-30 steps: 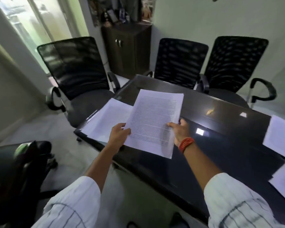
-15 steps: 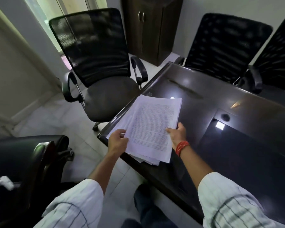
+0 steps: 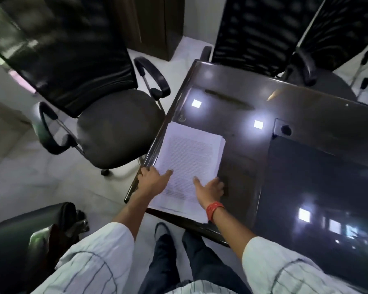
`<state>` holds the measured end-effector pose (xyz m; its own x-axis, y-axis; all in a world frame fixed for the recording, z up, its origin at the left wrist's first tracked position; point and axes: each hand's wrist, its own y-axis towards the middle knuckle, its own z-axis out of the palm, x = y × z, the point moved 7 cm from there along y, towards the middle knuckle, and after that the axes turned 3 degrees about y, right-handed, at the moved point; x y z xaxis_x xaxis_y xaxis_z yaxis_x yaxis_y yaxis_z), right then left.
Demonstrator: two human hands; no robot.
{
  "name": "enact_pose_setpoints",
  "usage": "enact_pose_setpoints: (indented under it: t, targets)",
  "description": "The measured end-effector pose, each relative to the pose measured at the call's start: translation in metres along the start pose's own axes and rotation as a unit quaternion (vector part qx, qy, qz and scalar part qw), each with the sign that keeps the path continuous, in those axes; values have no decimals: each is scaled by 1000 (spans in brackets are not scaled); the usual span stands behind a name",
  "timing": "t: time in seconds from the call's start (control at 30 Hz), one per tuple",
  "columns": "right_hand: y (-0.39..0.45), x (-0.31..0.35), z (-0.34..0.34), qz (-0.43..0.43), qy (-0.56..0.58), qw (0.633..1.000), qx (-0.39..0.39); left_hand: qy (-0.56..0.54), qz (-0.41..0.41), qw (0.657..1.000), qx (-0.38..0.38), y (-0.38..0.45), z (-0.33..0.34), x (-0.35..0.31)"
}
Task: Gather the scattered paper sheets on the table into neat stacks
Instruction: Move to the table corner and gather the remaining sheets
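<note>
We see the paper stack lying flat on the dark worktop, at its corner, between both hands. Left hand rests on the stack's left edge, fingers fairly straight, gripping nothing. Right hand lies flat on the stack's right edge, fingers spread. Black chair beyond the left hand.

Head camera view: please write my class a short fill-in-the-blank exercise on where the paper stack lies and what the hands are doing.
1. The paper stack lies on the dark ____.
2. The red band is worn on the ____ wrist.
3. The top sheet of the stack is covered with printed ____.
4. The left hand and right hand both rest on the stack's ____ end, fingers straight.

Missing words: table; right; text; near
</note>
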<state>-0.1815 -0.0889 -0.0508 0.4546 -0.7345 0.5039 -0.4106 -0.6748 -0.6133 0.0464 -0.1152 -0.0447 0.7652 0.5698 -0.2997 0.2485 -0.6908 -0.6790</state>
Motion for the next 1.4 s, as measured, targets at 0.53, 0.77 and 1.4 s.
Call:
enact_pose_setpoints:
  t: [0.53,0.77,1.4]
  targets:
    - [41,39,-38,0,79,992,-99,-22,85,996,20,74,-50,-63]
    - [85,64,-27,-6,35,999,-39,42,142,988,42,96,-35,-90]
    - [-9,-23,-79,-17,260,965,-31,-31,130,990,-41,-13,-29,-96]
